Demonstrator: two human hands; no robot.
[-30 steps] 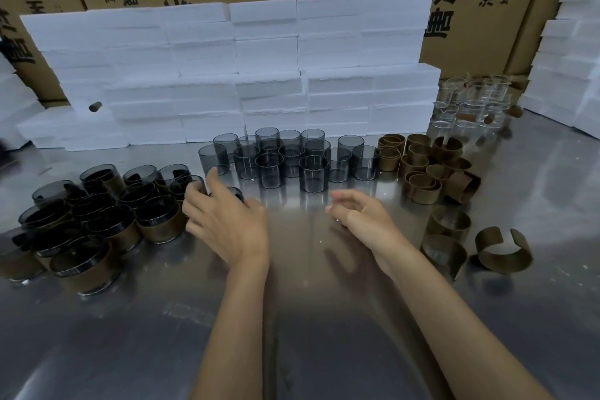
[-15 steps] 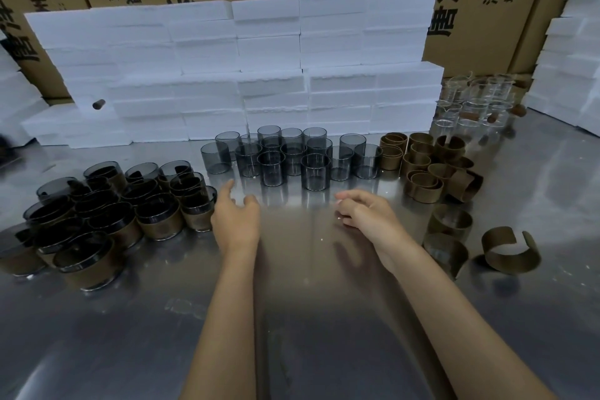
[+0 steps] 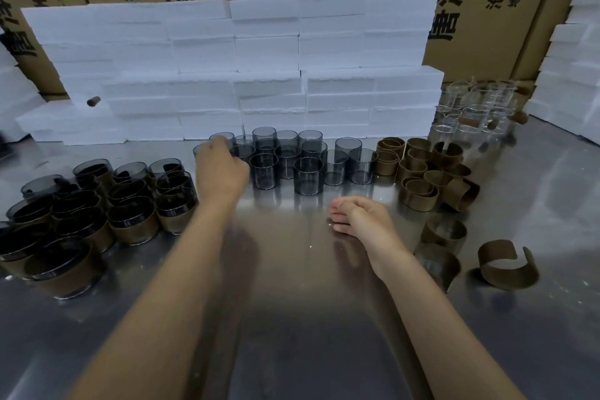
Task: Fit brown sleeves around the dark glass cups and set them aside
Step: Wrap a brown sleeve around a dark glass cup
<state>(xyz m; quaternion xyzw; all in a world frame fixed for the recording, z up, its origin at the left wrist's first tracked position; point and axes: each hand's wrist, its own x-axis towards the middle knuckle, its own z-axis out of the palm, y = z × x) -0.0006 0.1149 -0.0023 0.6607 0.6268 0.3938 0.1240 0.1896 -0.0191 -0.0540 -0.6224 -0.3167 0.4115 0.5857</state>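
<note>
1. The bare dark glass cups (image 3: 308, 175) stand upright in a bunch near the back of the table. They are short, round, smoky grey and see-through, with open tops. Many touch each other.
2. The brown sleeves (image 3: 418, 169) sit just to the right of those cups. They are curled brown bands, some tucked one inside another.
3. Three more loose sleeves (image 3: 506, 265) lie nearer the front right. Each is an open curl with a gap.
4. The finished cups (image 3: 133, 221) stand packed together on the left. Each has a brown sleeve around its lower part, with a dark rim showing on top.
</note>
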